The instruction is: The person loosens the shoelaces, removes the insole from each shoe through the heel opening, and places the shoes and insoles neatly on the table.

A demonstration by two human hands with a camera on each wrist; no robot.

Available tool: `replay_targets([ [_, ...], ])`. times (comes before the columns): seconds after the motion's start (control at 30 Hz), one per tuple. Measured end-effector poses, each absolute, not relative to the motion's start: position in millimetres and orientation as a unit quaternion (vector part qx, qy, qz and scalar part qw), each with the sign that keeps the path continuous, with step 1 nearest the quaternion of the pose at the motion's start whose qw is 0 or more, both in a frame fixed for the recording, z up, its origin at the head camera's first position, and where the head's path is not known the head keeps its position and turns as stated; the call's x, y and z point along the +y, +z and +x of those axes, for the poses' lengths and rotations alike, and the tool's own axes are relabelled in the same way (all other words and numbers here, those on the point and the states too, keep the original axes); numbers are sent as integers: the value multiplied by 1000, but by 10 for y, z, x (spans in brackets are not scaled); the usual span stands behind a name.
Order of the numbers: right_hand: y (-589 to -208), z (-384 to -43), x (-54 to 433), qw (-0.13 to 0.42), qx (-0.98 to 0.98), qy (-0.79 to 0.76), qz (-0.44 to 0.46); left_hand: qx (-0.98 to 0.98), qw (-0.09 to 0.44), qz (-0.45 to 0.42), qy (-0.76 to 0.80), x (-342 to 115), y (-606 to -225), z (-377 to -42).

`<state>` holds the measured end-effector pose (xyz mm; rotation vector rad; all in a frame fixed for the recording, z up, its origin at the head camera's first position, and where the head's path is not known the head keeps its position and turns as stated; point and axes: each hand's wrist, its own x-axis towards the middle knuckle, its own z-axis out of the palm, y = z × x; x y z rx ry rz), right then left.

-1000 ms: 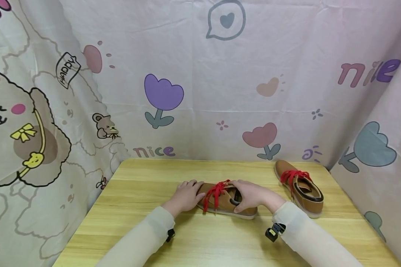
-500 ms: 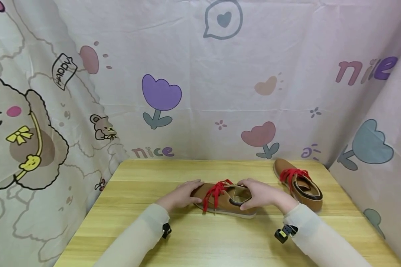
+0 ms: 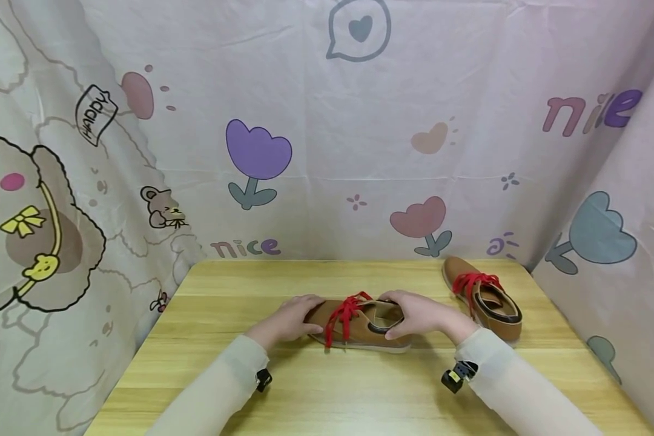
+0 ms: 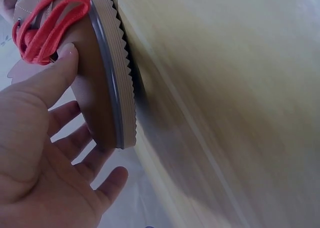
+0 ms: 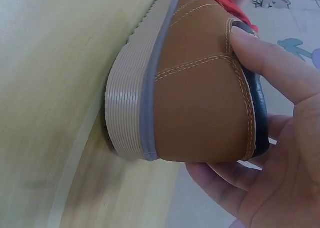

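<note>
A brown lace-up shoe [image 3: 361, 332] stands sole down on the wooden table, its toe pointing left and its red laces [image 3: 346, 310] tied. My left hand [image 3: 283, 319] grips the toe end. In the left wrist view its thumb lies on the upper near the laces, and the fingers reach round the far side. At the heel end, my right hand [image 3: 422, 313] holds the dark padded collar [image 5: 256, 105]. There the right thumb presses the collar's near side while the other fingers pass behind the heel, partly hidden. The pale ridged sole [image 5: 125, 100] shows in both wrist views.
A matching brown shoe [image 3: 504, 327] with red laces stands at the table's back right, toe toward the back. A patterned cloth [image 3: 316, 121] hangs behind the wooden table [image 3: 316, 393] and along both sides.
My left hand has slid left toward the tip of the toe. The right hand has drawn back a little toward the heel, showing more of the shoe's opening. The head view has shifted slightly.
</note>
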<state>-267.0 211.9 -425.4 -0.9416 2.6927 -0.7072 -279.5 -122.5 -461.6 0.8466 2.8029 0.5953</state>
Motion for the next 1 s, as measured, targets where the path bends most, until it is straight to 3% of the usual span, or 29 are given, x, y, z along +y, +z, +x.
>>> replay_targets([
  [1.0,-4236,-2719,2033,138,906,-250,-313,932,62,300,196,-1379,-4604,-2747],
])
